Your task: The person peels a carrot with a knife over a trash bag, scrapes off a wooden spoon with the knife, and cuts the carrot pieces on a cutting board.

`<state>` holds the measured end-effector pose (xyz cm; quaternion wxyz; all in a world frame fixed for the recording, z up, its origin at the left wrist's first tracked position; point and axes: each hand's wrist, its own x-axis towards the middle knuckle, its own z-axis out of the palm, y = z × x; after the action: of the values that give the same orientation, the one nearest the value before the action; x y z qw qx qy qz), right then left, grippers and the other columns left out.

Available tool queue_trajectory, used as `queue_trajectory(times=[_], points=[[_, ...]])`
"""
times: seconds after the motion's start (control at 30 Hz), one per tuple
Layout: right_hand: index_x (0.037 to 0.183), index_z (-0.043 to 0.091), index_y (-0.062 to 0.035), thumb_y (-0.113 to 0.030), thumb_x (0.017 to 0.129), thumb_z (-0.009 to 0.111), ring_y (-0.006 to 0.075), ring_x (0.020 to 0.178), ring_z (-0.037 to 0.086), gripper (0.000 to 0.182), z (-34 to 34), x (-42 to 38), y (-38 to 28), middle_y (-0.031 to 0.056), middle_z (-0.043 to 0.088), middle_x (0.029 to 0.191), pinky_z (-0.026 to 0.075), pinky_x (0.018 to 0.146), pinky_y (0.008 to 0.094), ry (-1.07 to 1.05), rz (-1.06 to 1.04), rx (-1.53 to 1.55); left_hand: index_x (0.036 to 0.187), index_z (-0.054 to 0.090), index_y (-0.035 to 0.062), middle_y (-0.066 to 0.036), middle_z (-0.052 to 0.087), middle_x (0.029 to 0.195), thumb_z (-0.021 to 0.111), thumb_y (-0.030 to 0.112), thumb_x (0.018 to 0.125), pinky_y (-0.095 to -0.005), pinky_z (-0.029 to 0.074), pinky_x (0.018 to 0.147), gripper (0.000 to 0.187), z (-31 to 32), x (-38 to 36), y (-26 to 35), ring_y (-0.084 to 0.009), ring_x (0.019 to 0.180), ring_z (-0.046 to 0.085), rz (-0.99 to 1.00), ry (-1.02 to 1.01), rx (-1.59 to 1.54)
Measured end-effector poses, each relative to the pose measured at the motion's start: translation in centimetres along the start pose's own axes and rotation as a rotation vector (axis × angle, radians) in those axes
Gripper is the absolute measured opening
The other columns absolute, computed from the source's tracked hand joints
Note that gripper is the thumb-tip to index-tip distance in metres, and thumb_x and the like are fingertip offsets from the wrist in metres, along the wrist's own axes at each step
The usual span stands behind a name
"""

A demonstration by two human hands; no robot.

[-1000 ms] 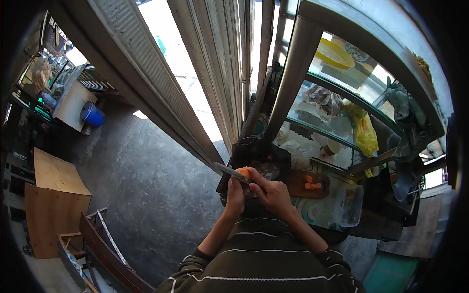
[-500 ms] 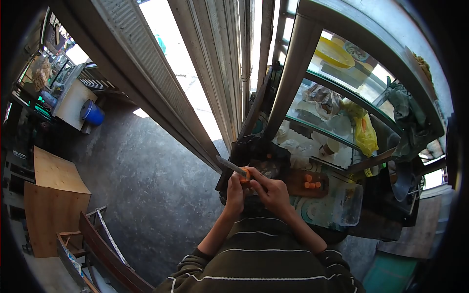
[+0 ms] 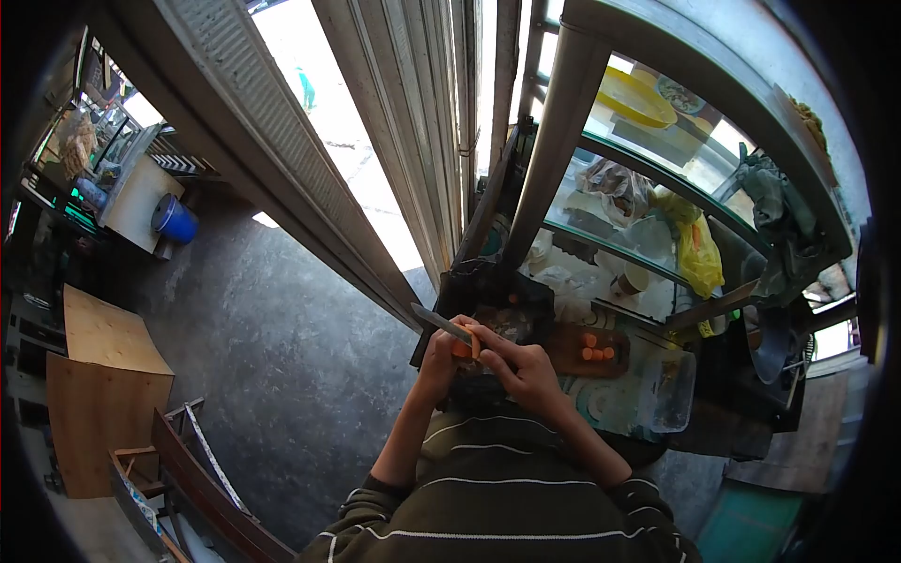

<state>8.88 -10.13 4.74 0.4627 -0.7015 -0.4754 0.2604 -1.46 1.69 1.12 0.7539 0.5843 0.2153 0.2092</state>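
My left hand (image 3: 435, 364) is closed around an orange carrot (image 3: 460, 348), only a small part of which shows between the fingers. In my right hand (image 3: 526, 372) is a knife (image 3: 439, 322), its handle hidden by the fingers. The blade points up and left across the top of the carrot. A thin orange strip hangs by the blade near my right fingers. To the right of my hands, several carrot pieces (image 3: 598, 353) lie on a brown wooden board (image 3: 566, 354). A dark plastic bag (image 3: 497, 286) lies open just beyond my hands.
A clear plastic container (image 3: 668, 392) stands right of the board. Behind it rises a glass display case (image 3: 648, 155) holding bags and a yellow plastic bag (image 3: 701, 258). Folding metal shutters (image 3: 404, 122) stand ahead. On the left are a blue bucket (image 3: 175, 219) and wooden panels (image 3: 108, 413).
Both hands, with the carrot and knife, have shifted slightly left. The knife now lies a little nearer my left hand, and an orange strip shows beside my right fingers.
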Motion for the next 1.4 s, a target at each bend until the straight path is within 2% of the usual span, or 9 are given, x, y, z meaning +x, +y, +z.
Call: queue_trajectory(times=[0.4, 0.47, 0.5, 0.57, 0.8, 1.0, 1.07, 1.17, 1.4], points=[[0.124, 0.049, -0.0244, -0.028, 0.086, 0.052, 0.0297, 0.053, 0.058, 0.039, -0.4, -0.4, -1.1, 0.0155, 0.054, 0.058, 0.043, 0.050, 0.0354, 0.026, -0.032, -0.028, 0.091, 0.050, 0.0060, -0.002, 0.052, 0.082, 0.030, 0.039, 0.085, -0.0199, 0.042, 0.060, 0.038, 0.7, -0.4, 1.1, -0.0077, 0.073, 0.051, -0.024, -0.004, -0.089], [0.124, 0.049, -0.0155, -0.020, 0.086, 0.052, 0.0149, 0.048, 0.050, 0.038, -0.6, -0.5, -1.8, 0.0141, 0.052, 0.060, 0.041, 0.053, 0.0258, -0.001, -0.025, -0.046, 0.091, 0.049, 0.0058, -0.002, 0.052, 0.082, 0.031, 0.041, 0.086, -0.0197, 0.042, 0.061, 0.040, 0.6, -0.6, 1.1, -0.0071, 0.074, 0.051, -0.039, -0.001, -0.105], [0.124, 0.049, -0.0155, -0.020, 0.086, 0.052, 0.0149, 0.048, 0.050, 0.038, -0.5, -0.6, -1.6, 0.0141, 0.052, 0.060, 0.041, 0.053, 0.0258, -0.001, -0.025, -0.046, 0.091, 0.049, 0.0058, -0.002, 0.052, 0.082, 0.031, 0.041, 0.086, -0.0197, 0.042, 0.061, 0.040, 0.6, -0.7, 1.1, -0.0071, 0.074, 0.051, -0.039, -0.001, -0.105], [0.126, 0.047, -0.0275, -0.027, 0.087, 0.052, 0.0287, 0.052, 0.057, 0.040, -0.2, -0.6, -1.1, 0.0143, 0.053, 0.058, 0.043, 0.050, 0.0359, 0.042, -0.057, -0.063, 0.092, 0.049, 0.0054, -0.002, 0.051, 0.082, 0.031, 0.042, 0.086, -0.0195, 0.041, 0.060, 0.041, 0.7, -0.7, 1.2, -0.0066, 0.073, 0.050, 0.000, 0.001, -0.038], [0.125, 0.048, -0.0268, -0.025, 0.087, 0.052, 0.0290, 0.054, 0.058, 0.038, 0.1, -0.9, -1.7, 0.0145, 0.053, 0.059, 0.043, 0.051, 0.0347, 0.022, -0.018, -0.038, 0.092, 0.048, 0.0047, -0.002, 0.050, 0.081, 0.032, 0.040, 0.085, -0.0192, 0.039, 0.062, 0.039, 0.1, -0.8, 1.3, -0.0070, 0.073, 0.049, -0.025, -0.032, -0.030], [0.123, 0.050, -0.0183, -0.022, 0.088, 0.051, 0.0185, 0.050, 0.054, 0.035, 0.8, -0.7, -1.0, 0.0112, 0.059, 0.065, 0.044, 0.052, 0.0316, 0.071, 0.045, 0.100, 0.095, 0.049, 0.0036, -0.004, 0.050, 0.083, 0.033, 0.039, 0.085, -0.0213, 0.040, 0.065, 0.040, 0.7, -0.5, 1.2, -0.0092, 0.076, 0.049, -0.041, 0.033, -0.185], [0.125, 0.048, -0.0088, -0.018, 0.092, 0.046, 0.0030, 0.049, 0.036, 0.034, 1.5, -0.4, -0.2, -0.0002, 0.046, 0.057, 0.031, 0.045, 0.0183, 0.098, 0.014, 0.501, 0.098, 0.048, 0.0033, -0.004, 0.050, 0.084, 0.034, 0.039, 0.085, -0.0220, 0.040, 0.068, 0.041, 0.7, -0.5, 1.1, -0.0107, 0.077, 0.050, -0.058, -0.025, -0.267], [0.128, 0.044, -0.0108, -0.019, 0.094, 0.040, 0.0019, 0.048, 0.035, 0.036, 0.5, 0.0, -0.6, -0.0029, 0.043, 0.059, 0.028, 0.042, 0.0165, -0.013, 0.301, 0.808, 0.098, 0.048, 0.0048, -0.003, 0.048, 0.080, 0.035, 0.040, 0.086, -0.0246, 0.039, 0.068, 0.040, 1.3, -0.2, 1.2, -0.0121, 0.073, 0.048, -0.171, 0.085, -0.475], [0.131, 0.040, -0.0150, -0.016, 0.094, 0.040, 0.0021, 0.048, 0.037, 0.037, 0.0, 0.3, 0.4, -0.0020, 0.045, 0.065, 0.030, 0.042, 0.0166, 0.048, 0.283, 0.540, 0.090, 0.051, 0.0104, 0.000, 0.041, 0.066, 0.030, 0.043, 0.087, -0.0300, 0.039, 0.069, 0.039, -0.1, 0.3, -0.7, -0.0139, 0.069, 0.047, -0.280, -0.064, -0.663]])
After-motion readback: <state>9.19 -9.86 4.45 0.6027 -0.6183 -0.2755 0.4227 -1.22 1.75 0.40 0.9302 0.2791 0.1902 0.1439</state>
